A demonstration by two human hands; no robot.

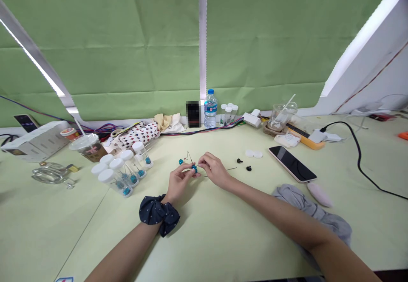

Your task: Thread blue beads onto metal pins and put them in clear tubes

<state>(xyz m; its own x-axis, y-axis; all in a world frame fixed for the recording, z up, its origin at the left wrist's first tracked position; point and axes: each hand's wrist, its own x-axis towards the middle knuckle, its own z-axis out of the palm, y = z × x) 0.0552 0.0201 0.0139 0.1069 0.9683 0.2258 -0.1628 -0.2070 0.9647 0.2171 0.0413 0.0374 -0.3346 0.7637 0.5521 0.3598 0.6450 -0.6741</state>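
My left hand [179,183], with a dark dotted scrunchie [156,210] at its wrist, pinches a small round blue piece [194,169] between thumb and fingers. A thin bent dark wire [188,156] rises beside that piece. Right up against it, the fingertips of my right hand [214,169] are pressed together; what they grip is too small to make out. Another blue piece [181,162] lies on the table just beyond my left fingers. Under my right hand, a thin dark rod [232,169] sticks out to the right.
Several clear vials [116,182] with white caps and blue pieces inside stand at left. Two black knobs [248,168], white caps [253,153], a phone [292,164] and grey cloth [314,210] lie to the right. A water bottle [210,108] and cables line the back edge.
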